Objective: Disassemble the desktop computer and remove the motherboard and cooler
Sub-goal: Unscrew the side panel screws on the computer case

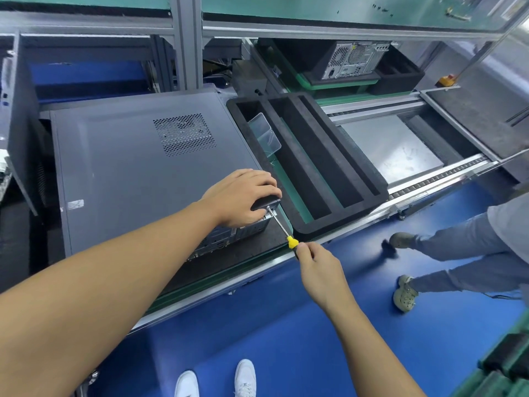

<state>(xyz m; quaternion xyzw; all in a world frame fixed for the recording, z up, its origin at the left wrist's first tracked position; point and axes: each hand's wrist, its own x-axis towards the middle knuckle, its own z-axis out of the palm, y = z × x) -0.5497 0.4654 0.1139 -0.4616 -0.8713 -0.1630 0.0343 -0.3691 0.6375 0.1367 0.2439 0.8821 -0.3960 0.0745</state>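
Desktop computer on side on bench. Left hand grips rear corner; right hand pinches screwdriver, tip at rear panel. Risk: slanted shaft slips, strips screw head; freed screw rolls off bench.

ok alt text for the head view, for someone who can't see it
A right hand holds a yellow-handled screwdriver against the rear corner of a grey case lying on its side, while the left hand grips that corner. A black foam tray sits beside it.
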